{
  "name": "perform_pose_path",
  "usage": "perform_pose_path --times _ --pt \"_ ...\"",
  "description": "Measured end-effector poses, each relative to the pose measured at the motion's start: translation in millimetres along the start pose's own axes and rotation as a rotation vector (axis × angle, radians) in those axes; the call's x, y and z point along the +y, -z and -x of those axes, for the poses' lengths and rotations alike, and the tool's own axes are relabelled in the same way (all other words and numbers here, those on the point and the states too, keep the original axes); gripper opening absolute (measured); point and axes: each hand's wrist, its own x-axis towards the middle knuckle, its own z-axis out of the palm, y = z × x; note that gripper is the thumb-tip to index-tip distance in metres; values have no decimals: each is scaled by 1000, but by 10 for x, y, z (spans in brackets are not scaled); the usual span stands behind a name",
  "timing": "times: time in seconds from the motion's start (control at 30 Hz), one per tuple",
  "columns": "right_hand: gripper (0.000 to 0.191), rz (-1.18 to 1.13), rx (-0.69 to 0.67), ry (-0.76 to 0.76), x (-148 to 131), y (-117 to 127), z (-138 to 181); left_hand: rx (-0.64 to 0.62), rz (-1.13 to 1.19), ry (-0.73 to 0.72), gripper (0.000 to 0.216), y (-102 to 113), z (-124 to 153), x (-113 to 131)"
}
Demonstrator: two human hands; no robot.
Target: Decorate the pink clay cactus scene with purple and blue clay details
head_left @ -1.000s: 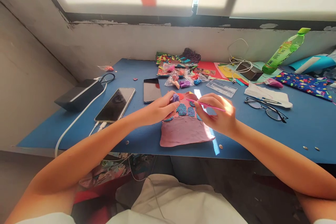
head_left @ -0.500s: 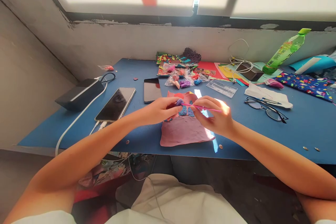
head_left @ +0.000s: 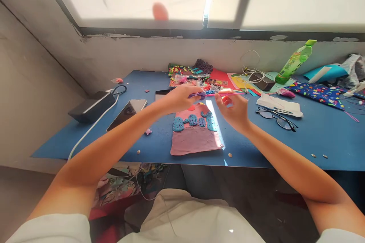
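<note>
My left hand (head_left: 182, 98) is closed round a lump of purple clay (head_left: 202, 95) above the desk. In my right hand (head_left: 235, 110) a thin pink stick (head_left: 212, 95) is pinched, its tip at the clay. Below both hands lies a pink clay sheet (head_left: 196, 142), with a darker band across its lower half. Several blue clay shapes (head_left: 193, 120) pitted with small holes sit on its upper part, near a red round piece (head_left: 191, 108). A small pinkish scrap (head_left: 148, 131) rests left of the sheet.
Phones (head_left: 134, 106) and a black box with cables (head_left: 92, 106) are on the left. Bagged clay (head_left: 185, 79) and coloured paper lie behind. Glasses (head_left: 275, 117), white tissue (head_left: 281, 105), a patterned pouch (head_left: 316, 93) and a leaning green bottle (head_left: 295, 62) occupy the right.
Both hands have risen away from the clay sheet toward the back of the desk, uncovering the blue shapes. The purple clay and pink stick moved with them. The view has shifted slightly.
</note>
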Motion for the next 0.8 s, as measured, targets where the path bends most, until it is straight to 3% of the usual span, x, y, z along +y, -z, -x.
perform_pose_path --times 0.13,0.43,0.8 --pt "17 -79 -28 -107 53 2 -23 95 24 -31 18 -148 14 -115" --pt "28 -286 -136 -225 61 -19 17 77 217 -3 18 -296 90 -278" --pt "26 -215 -169 -172 76 -26 56 107 358 -17 16 -335 116 -325"
